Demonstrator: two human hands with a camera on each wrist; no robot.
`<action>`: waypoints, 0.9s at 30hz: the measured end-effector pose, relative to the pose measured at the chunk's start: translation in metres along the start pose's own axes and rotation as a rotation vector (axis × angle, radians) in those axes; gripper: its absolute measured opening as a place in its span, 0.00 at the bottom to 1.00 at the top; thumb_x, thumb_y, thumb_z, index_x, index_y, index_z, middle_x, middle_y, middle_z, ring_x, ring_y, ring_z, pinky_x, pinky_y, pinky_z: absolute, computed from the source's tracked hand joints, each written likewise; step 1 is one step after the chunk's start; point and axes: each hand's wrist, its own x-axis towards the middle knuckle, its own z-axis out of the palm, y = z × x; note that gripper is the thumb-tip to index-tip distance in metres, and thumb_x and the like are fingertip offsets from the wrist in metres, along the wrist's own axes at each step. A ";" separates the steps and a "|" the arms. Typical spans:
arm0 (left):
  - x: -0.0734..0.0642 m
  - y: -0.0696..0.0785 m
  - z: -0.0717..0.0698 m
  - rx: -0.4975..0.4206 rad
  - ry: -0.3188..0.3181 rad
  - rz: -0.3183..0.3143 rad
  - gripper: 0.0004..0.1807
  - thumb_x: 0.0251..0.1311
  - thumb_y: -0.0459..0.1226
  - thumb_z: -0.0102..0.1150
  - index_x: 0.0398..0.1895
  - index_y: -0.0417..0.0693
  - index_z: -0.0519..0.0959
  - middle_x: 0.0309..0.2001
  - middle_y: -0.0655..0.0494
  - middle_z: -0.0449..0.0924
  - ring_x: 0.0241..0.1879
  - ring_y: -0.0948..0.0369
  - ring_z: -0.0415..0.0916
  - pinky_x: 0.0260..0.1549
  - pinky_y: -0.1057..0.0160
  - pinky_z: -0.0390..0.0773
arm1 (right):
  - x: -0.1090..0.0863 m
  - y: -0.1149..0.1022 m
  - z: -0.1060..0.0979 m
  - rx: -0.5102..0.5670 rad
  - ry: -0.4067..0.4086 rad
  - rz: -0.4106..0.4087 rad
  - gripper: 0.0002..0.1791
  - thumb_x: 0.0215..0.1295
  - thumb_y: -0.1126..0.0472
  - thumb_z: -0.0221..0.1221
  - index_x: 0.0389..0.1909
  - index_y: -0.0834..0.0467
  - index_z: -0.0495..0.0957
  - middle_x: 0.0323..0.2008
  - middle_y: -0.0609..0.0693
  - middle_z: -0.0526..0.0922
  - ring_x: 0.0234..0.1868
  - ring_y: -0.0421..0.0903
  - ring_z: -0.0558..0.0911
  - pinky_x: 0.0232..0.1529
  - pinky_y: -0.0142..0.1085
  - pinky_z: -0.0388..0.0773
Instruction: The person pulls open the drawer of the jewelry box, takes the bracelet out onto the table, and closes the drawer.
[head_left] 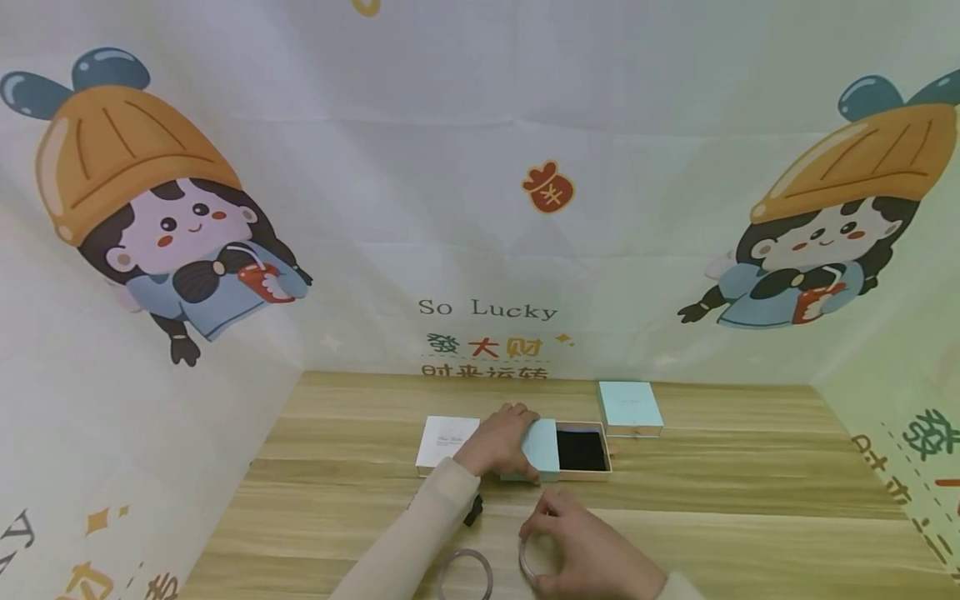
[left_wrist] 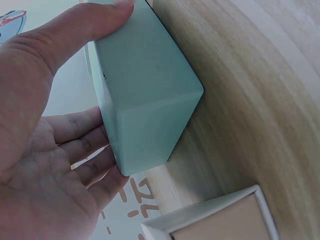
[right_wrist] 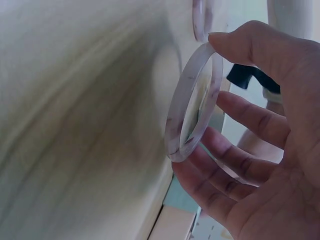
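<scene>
Right hand pinching bangle, left hand gripping padded-looking box

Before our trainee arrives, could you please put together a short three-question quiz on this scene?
1. Multiple choice: What do the fingers of the right hand hold? A) a white box; B) a bangle; C) nothing.
2. True or false: The blue box gripped by the left hand is fully closed.
3. Count: How many bangles show in the head view?

Key:
1. B.
2. False: its drawer sits partly out to the right, showing a black insert.
3. Two: one in the right hand, and a second bangle lying on the wooden table.
</scene>
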 end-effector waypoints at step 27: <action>-0.003 0.002 -0.002 -0.018 0.002 -0.004 0.52 0.38 0.53 0.85 0.70 0.50 0.72 0.61 0.56 0.77 0.55 0.58 0.71 0.57 0.57 0.77 | 0.002 0.003 0.018 -0.065 -0.099 -0.076 0.29 0.51 0.31 0.72 0.48 0.46 0.85 0.45 0.38 0.74 0.44 0.32 0.67 0.43 0.25 0.74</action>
